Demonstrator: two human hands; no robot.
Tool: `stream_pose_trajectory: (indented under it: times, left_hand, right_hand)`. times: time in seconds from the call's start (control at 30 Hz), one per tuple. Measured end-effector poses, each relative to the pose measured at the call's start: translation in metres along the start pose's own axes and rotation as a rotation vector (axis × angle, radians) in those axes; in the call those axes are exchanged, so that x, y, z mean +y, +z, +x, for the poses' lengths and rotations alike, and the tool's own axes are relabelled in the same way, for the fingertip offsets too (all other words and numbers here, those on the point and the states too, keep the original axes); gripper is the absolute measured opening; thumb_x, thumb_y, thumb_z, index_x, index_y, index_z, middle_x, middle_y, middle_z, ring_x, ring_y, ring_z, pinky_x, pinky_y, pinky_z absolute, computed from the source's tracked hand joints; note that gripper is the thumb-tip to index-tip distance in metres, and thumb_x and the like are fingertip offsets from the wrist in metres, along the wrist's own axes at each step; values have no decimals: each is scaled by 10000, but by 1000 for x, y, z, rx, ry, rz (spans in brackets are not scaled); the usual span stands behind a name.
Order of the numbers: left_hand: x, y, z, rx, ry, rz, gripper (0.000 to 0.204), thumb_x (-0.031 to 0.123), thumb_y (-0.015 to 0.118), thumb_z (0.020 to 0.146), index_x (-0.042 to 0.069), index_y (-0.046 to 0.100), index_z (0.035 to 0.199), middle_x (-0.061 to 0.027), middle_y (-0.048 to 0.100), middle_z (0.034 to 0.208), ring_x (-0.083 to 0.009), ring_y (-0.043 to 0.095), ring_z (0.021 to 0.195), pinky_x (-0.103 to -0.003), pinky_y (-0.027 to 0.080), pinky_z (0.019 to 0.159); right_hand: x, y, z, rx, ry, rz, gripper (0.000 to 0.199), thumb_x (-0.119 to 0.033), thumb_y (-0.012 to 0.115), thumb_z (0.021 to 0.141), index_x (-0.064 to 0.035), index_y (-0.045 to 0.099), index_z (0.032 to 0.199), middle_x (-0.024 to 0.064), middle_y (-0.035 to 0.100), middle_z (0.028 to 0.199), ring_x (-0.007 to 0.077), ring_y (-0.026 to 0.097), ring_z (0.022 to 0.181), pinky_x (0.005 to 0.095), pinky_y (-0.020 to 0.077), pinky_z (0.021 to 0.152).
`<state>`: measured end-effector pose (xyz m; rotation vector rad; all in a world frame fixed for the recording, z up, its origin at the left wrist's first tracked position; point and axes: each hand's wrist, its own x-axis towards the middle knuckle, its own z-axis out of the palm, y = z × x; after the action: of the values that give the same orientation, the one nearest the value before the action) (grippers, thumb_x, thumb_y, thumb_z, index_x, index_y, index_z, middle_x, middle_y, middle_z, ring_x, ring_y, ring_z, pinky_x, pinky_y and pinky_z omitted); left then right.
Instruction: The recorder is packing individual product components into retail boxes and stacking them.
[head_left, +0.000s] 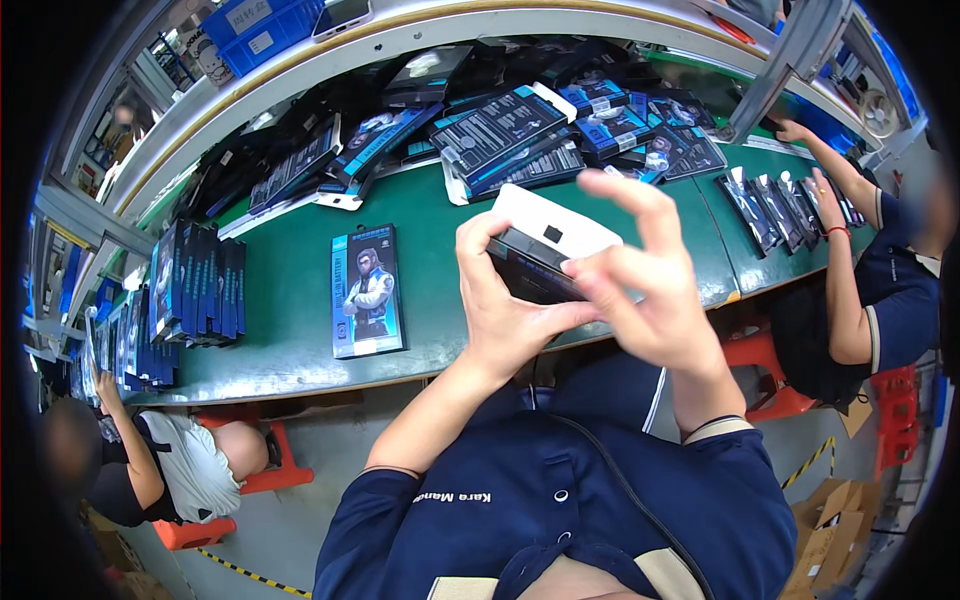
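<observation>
A dark cardboard box (532, 272) is tilted in front of my chest, above the table's near edge. Its white end flap (580, 232) stands open. My left hand (492, 318) is wrapped round the box from the left, thumb across its near side. My right hand (655, 285) is at the box's right end, with the thumb at its upper edge and the index finger raised and apart. The box's inside is hidden from me. A flat box printed with a figure (367, 290) lies face up on the green table, left of my hands.
Boxes (510, 130) are heaped along the table's back, some with open flaps. Upright boxes (195, 285) stand in rows at the left. Black packs (750, 215) lie at the right beside a co-worker (850, 240). Another person (140, 460) sits at the left. A shelf (300, 75) overhangs the back.
</observation>
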<state>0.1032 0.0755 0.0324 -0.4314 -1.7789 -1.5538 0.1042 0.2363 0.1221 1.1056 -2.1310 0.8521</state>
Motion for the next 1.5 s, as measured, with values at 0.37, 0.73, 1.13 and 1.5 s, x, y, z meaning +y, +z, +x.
stream_pose_trajectory:
  times: [0.37, 0.73, 1.13, 1.5]
  left_hand:
    - [24, -20, 20, -51, -330, -695, 384, -46, 600, 928, 84, 351, 1189, -181, 592, 1176, -168, 590, 1033, -303, 473, 917]
    - [17, -23, 8, -1, -150, -444, 171, 6, 593, 936, 51, 468, 1045, -127, 567, 1029, -177, 571, 940, -298, 455, 864]
    - [-7, -64, -18, -549, -171, -75, 1212, 261, 821, 640, 44, 68, 1564, -292, 127, 1581, -426, 141, 1481, -465, 188, 1186]
    - [-14, -114, 12, -392, -380, 1526, 1085, 601, 781, 667, 148, 303, 1529, -331, 274, 1508, -510, 315, 1367, -619, 263, 1097]
  right_hand:
    - [10, 93, -38, 651, 78, 177, 136, -12, 668, 873, 8, 583, 978, 206, 665, 1024, 289, 659, 896, 334, 536, 775]
    - [4, 88, -32, 616, 156, 749, 209, 69, 604, 888, -28, 460, 1004, 147, 586, 979, 209, 597, 907, 310, 492, 817]
    - [38, 139, -2, 319, 217, 553, 423, -142, 661, 905, -31, 454, 1256, 147, 514, 1168, 258, 523, 1130, 364, 407, 989]
    - [60, 118, -25, -246, 81, -389, 621, -404, 708, 837, -101, 521, 1345, 137, 532, 1345, 341, 422, 1334, 601, 178, 1138]
